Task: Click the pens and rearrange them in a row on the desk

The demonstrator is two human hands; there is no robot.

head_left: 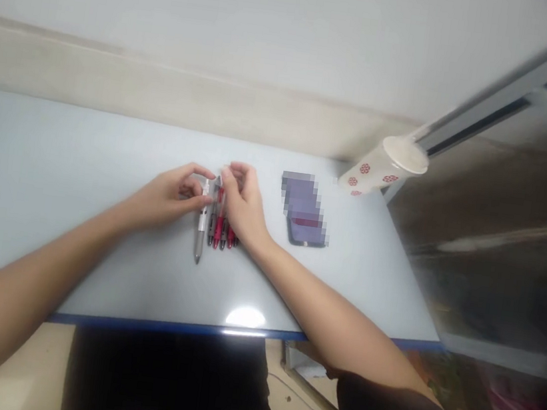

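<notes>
White pen (pixel 202 219) under curled left hand (pixel 168 194), right hand (pixel 243 202) arched beside.

Just under your left hand (pixel 168 194), the white pen (pixel 202 219) turns grey toward its tip; right beside it, toward your right hand (pixel 243 204), lies a dark grey pen (pixel 211 227), followed by pens with crimson-red barrels (pixel 218 233) marked with dark bands; beyond your right hand, the phone (pixel 303 209) shows as a mosaic of violet-blue blocks with a red patch and a dark edge; farther past that hand, the cream cup (pixel 384 169) carries a pattern of red rosettes; under both hands, the table (pixel 144 269) is pale blue-grey, its front edge (pixel 176 330) dark blue; below your hands, the black garment (pixel 169 386) shows white lettering.
</notes>
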